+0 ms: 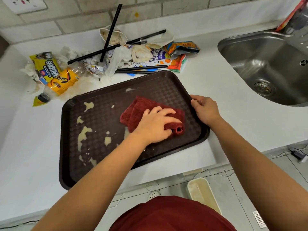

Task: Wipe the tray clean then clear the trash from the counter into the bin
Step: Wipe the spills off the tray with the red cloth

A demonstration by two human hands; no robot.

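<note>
1. The tray (pixel 100 124) lies on the counter (pixel 216 100), tilted, its near left corner over the counter's edge. Pale smears cover its left half, from 9 to 7 o'clock of the cloth (pixel 143 109).
2. The left hand (pixel 155 125) presses on the cloth, fingers curled into its folds; the right hand (pixel 205 109) grips the tray's rim at 3 o'clock.
3. To wipe well, I judge: keep the rim held, sweep the cloth toward 9 o'clock with flat pressure, and gather the smears inward instead of pushing them off the edge.
4. The trash (pixel 116 55) is heaped at 12 o'clock, just beyond the tray: wrappers, tissues, a bottle (pixel 61 82), black sticks.
5. A sink (pixel 270 67) sits at 2 o'clock. A pale tub (pixel 202 194), possibly the bin, stands on the tiled floor at 5 o'clock.
</note>
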